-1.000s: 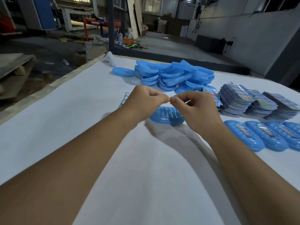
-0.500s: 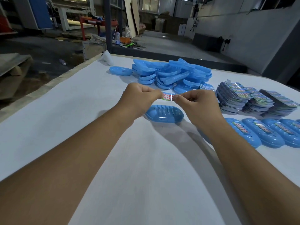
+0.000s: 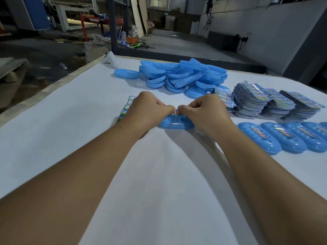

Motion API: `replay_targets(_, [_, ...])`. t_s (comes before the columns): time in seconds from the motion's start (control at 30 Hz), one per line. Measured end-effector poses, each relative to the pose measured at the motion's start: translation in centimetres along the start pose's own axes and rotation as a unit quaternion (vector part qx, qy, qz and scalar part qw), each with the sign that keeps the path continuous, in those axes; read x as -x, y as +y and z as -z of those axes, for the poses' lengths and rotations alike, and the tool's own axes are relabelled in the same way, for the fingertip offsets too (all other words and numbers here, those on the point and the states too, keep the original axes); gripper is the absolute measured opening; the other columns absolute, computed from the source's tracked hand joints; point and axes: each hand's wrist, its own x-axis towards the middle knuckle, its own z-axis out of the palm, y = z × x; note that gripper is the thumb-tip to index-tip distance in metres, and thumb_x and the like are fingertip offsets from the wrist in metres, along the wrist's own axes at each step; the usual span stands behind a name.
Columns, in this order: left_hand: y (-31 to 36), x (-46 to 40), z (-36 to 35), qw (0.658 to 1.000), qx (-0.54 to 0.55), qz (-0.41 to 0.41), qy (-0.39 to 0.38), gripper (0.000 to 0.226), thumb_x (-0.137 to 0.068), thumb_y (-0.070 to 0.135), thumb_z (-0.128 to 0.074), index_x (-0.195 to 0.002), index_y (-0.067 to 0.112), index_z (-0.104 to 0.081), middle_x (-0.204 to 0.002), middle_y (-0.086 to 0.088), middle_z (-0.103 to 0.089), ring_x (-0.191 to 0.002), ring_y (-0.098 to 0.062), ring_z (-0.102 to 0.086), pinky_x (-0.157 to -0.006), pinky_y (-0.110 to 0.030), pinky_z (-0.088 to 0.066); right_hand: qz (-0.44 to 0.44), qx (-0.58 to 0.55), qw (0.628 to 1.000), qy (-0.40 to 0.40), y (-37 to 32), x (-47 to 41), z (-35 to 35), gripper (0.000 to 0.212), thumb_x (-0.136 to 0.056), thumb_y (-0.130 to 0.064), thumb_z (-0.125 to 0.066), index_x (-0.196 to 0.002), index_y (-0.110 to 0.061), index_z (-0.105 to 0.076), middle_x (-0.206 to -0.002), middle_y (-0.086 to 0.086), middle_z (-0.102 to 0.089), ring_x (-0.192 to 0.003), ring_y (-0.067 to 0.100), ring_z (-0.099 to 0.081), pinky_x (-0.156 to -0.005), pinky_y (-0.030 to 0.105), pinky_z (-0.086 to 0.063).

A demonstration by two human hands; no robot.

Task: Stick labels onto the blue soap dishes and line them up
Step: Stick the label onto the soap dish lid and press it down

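Head view: left hand [image 3: 148, 110] and right hand [image 3: 203, 112] each pinch an end of a label [image 3: 176, 112] over a blue soap dish [image 3: 175, 123] at table [image 3: 70, 124] centre; labelled dishes [image 3: 283, 138] at 3 o'clock, unlabelled pile [image 3: 180, 76] at 12.

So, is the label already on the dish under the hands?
Cannot tell: both hands hold the label at the soap dish top.

A white table [image 3: 53, 131] stands in a dim workshop with a grey concrete floor [image 3: 177, 43]. A grey wall [image 3: 276, 29] runs along the right. At the back are a dark steel post [image 3: 112, 23], a red frame [image 3: 99, 20], leaning boards [image 3: 139, 16] and a bottle [image 3: 123, 38].
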Motion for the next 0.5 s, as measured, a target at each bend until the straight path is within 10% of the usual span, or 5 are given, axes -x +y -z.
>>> replay_targets(0.5, [0.15, 0.11, -0.15, 0.998, -0.06, -0.01, 0.001, 0.032, -0.071, 0.039, -0.07, -0.068, 0.008, -0.076, -0.064, -0.008, -0.071, -0.074, -0.026, -0.071, -0.073, -0.046, -0.06, -0.016, 0.024, 0.999, -0.031, -0.07, -0.05, -0.01, 0.031, -0.079, -0.039, -0.075, -0.067, -0.01, -0.076, -0.065, 0.013, -0.068, -0.044, 0.016, -0.045, -0.05, 0.028, -0.043])
